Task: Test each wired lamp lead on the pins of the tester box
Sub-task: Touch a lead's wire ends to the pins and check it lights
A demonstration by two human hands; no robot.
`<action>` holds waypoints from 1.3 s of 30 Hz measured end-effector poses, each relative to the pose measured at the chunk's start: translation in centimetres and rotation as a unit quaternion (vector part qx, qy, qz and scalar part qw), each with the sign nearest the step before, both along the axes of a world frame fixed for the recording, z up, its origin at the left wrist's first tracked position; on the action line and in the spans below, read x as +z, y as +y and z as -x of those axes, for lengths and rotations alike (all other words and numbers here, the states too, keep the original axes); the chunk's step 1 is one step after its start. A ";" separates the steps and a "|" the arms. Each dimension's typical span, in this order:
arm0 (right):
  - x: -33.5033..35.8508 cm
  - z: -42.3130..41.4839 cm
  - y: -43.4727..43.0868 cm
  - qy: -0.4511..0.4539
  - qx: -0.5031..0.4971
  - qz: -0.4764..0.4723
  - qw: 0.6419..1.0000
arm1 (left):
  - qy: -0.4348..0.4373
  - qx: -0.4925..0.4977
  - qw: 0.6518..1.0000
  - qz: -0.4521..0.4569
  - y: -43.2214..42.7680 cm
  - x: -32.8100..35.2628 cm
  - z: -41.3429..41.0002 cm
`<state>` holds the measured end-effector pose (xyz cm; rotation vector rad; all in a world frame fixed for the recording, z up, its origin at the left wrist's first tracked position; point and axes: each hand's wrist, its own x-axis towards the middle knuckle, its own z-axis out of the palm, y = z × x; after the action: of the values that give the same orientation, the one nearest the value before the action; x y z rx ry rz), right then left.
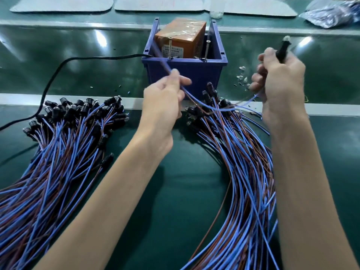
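An orange tester box [181, 38] stands inside a blue plastic bin [185, 71] with two upright metal pins [170, 48] at its front. My left hand [165, 96] pinches the blue and brown wires of one lead [165, 63], whose free ends point up toward the left pin. My right hand [278, 78] grips the black lamp holder [282, 50] of that lead, bulb upward, right of the bin. Two big bundles of wired lamps lie on the green table, one at the left [64, 137] and one at the right [239, 143].
A black power cable [64, 65] runs from the bin off to the left. Small loose bulbs [242, 77] lie right of the bin. Grey trays [155, 3] and a plastic bag [331, 13] sit at the far edge.
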<state>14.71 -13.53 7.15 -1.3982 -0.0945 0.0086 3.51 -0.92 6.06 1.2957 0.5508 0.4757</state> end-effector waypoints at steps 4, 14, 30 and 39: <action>-0.1 0.8 0.5 -0.022 0.090 0.099 0.991 | 0.045 -0.113 0.984 -0.127 -0.2 -0.2 0.0; -0.2 1.7 1.4 0.004 0.226 0.127 0.966 | 0.059 -0.152 0.970 -0.179 0.2 -0.8 0.0; -0.1 1.5 2.1 0.036 0.176 0.068 0.981 | 0.022 0.096 0.950 -0.296 2.1 -1.5 -0.4; -0.9 1.5 2.4 0.014 0.142 0.114 0.983 | 0.078 0.138 0.939 -0.307 2.9 -1.8 -0.7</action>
<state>13.22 -11.09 6.30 -1.6023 -0.2771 0.2835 4.24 2.03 4.31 1.8744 0.7559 0.8265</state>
